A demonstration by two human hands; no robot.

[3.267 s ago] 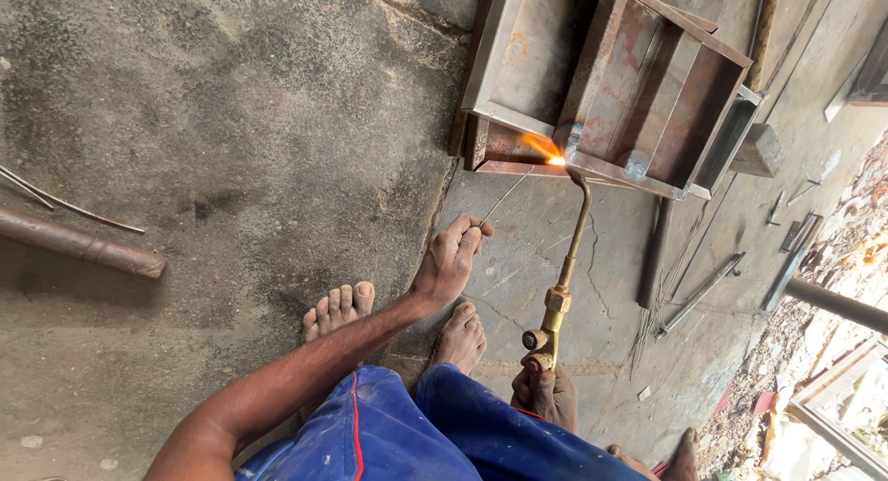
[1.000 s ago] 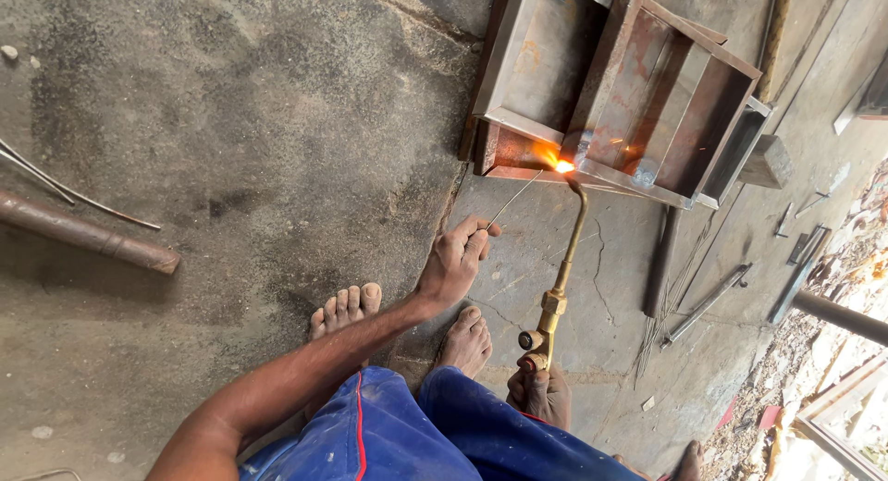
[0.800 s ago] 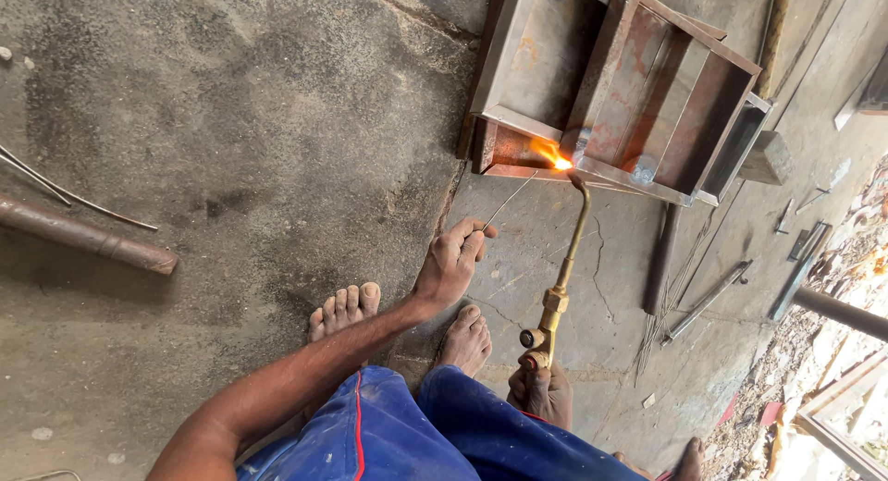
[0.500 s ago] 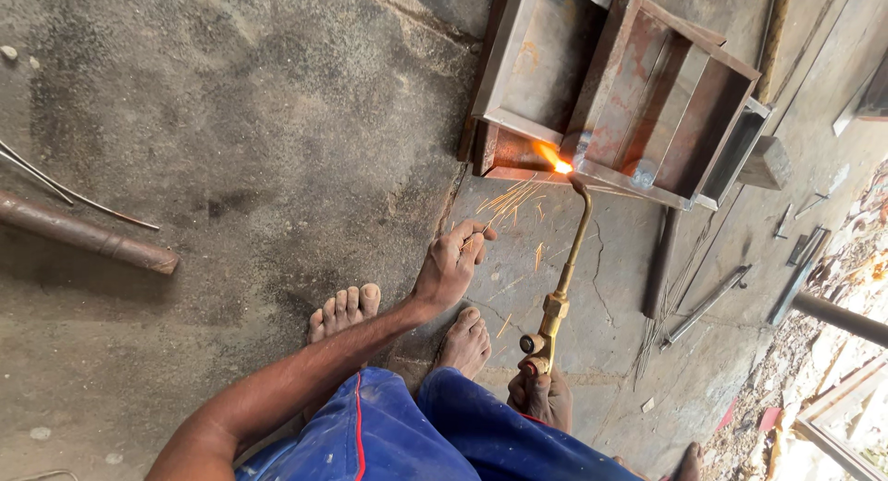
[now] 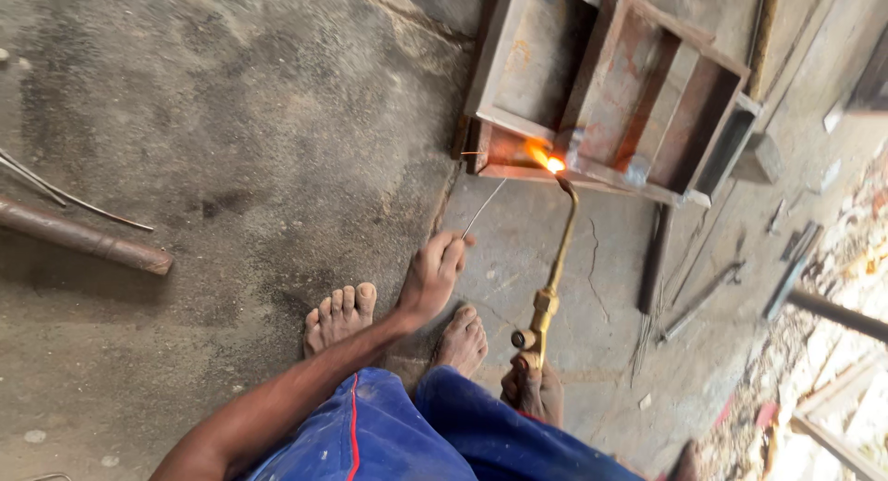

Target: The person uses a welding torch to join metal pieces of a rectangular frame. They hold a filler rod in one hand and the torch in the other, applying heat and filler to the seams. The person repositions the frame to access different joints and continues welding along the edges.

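Rough grey concrete floor [image 5: 231, 120] fills the view, stained dark in patches and cracked toward the right; nearest the camera are the person's blue trousers [image 5: 416, 439] with a red seam stripe, and two bare feet [image 5: 340, 314] planted flat just ahead of the knees. Beside the right knee, the right hand [image 5: 532, 388] is wrapped tight around the base of a brass gas torch [image 5: 550, 277]; its fingers are curled shut over the handle, close to the valve knob. Just past the feet, the left hand [image 5: 433, 276] reaches forward, thumb and fingers pinched together on a thin metal filler rod [image 5: 483, 208], which slants up toward the flame. Nothing lies between the hands and the work; bare floor separates them.

Further out, the torch's slim neck rises and hooks over at the tip, where a bright orange flame [image 5: 546, 159] plays on the near edge of a rusty steel frame [image 5: 610, 92]; this frame lies on the floor, boxy, divided into open compartments, brown-red with grey bars; its near rail glows at the flame. Right of the torch lie a dark flat bar [image 5: 653, 264] and loose thin rods [image 5: 703, 296]. Far left, a rusty pipe [image 5: 88, 243] rests on the floor with bent wires [image 5: 69, 196] just beyond it; scrap and debris [image 5: 832, 259] crowd the far right edge.
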